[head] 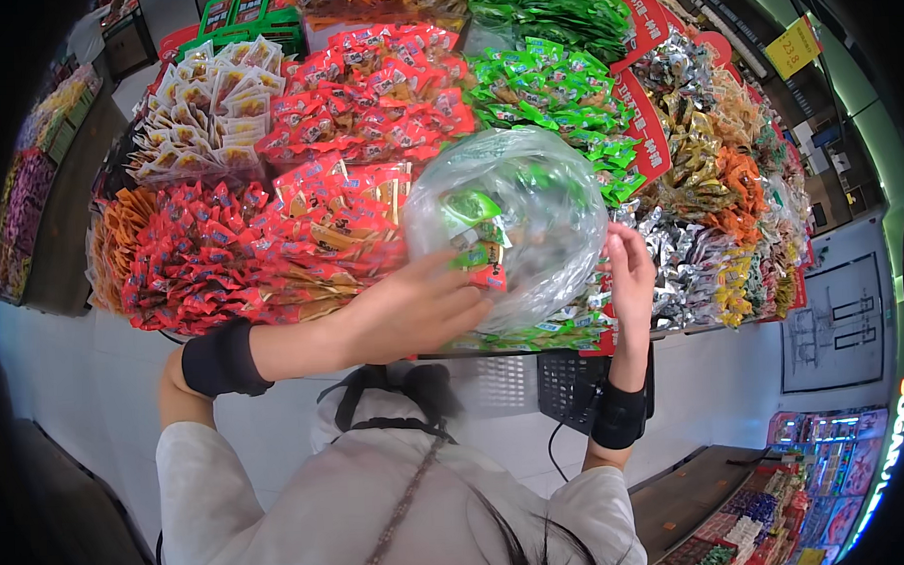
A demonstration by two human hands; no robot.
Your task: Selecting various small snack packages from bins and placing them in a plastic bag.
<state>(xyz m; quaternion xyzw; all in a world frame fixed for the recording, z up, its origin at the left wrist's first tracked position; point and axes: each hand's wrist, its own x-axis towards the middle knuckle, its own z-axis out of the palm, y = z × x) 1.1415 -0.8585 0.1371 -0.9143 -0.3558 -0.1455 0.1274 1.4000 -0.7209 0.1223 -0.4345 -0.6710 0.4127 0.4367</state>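
Observation:
A clear plastic bag stands with its mouth wide apart over the snack display, several green and red snack packets visible in it. My right hand grips the bag's rim at its right side, fingers bent around the film. At the bag's near left, my left hand is blurred, its fingers at the small green and red packets; whether it holds one cannot be made out. Red snack packets lie heaped to the left of the bag, and green packets lie beyond it.
White sachets fill a bin at the back left. Silver packets and orange packets lie to the right, behind red sign cards. A black plastic basket is below the display's front edge. A dark wood counter stands lower right.

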